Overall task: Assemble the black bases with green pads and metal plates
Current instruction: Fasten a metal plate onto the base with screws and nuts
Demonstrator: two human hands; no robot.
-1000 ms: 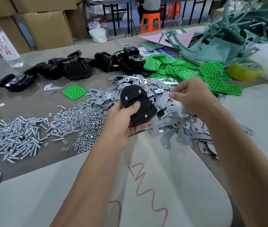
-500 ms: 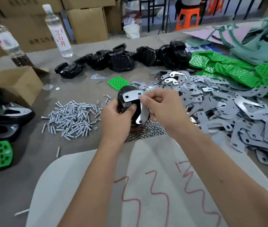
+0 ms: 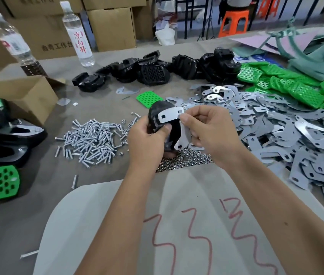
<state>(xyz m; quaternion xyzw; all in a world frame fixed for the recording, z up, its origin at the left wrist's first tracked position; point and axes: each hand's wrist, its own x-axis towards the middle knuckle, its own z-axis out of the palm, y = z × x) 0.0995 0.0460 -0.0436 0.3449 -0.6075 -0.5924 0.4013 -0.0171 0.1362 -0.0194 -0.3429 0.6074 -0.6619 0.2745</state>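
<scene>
Left hand [image 3: 147, 139] grips a black base [image 3: 157, 116] held up over the bench [image 3: 101, 108], thumb on its face. Right hand [image 3: 206, 132] pinches a bent metal plate [image 3: 172, 116] laid against the base, one arm across the top, the other down its right side. Loose plates [image 3: 276, 135] piled right, green pads [image 3: 296, 86] far right, more black bases [image 3: 157, 70] behind. Bolts [image 3: 91, 139] left, nuts [image 3: 186, 157] just under the hands.
</scene>
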